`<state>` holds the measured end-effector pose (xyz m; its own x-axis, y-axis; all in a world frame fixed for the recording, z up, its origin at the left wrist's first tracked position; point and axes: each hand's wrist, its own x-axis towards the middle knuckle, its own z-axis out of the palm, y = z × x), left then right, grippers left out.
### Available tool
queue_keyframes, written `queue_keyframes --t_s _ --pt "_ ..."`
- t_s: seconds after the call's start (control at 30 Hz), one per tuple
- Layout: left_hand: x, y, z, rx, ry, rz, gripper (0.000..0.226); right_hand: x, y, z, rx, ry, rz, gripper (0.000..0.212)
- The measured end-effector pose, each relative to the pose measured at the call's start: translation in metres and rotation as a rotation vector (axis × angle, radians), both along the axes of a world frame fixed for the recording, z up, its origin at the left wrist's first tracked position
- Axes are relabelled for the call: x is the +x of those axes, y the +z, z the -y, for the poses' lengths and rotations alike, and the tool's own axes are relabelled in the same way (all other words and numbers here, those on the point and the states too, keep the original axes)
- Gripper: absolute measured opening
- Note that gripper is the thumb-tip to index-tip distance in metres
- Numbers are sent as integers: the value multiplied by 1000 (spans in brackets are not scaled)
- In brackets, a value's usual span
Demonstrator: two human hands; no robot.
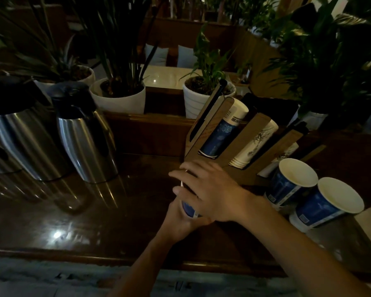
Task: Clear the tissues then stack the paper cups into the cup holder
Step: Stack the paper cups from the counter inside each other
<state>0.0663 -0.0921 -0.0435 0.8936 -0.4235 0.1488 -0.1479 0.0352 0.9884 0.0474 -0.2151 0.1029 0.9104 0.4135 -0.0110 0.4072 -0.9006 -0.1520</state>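
A blue paper cup (189, 208) is clasped between both hands just in front of the wooden cup holder (229, 144); only a strip of it shows. My left hand (180, 224) grips it from below. My right hand (210, 189) lies over its top with fingers spread. The holder leans back and has several slots: a blue cup stack (222, 133) at the left, a white cup stack (255, 144) beside it. Two loose blue cups stand upright to the right: one nearer the holder (287, 183), one further right (326, 206). No tissue is visible.
Two steel thermos jugs (84, 133) stand at the left on the dark glossy counter (94, 211). White plant pots (120, 97) line the ledge behind. Black straws or stirrers (208, 108) stick out of the holder's left slot.
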Motion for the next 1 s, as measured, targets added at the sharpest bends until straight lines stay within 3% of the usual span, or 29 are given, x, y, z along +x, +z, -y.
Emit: queue_keyframes --t_s 0.13,0.3,0.4,0.47,0.77,0.9,1.0 --pt "-2 11 1 15 11 97 67 -2 -2 -5 -31 -15 43 53" --pt "0 7 -1 62 23 144 75 -5 -4 -5 -7 -32 93 52" --pt "0 1 -1 67 19 121 54 -21 -16 0 98 -22 261 49" --pt "-1 0 -2 44 45 141 55 -25 -20 0 138 -28 311 48" --pt "-1 7 -2 54 46 153 58 -12 -1 2 -48 59 122 52" --pt "2 10 0 73 39 154 76 3 5 -6 -105 98 78 33" --pt "3 7 -1 59 26 161 75 3 -1 -7 -83 79 109 23"
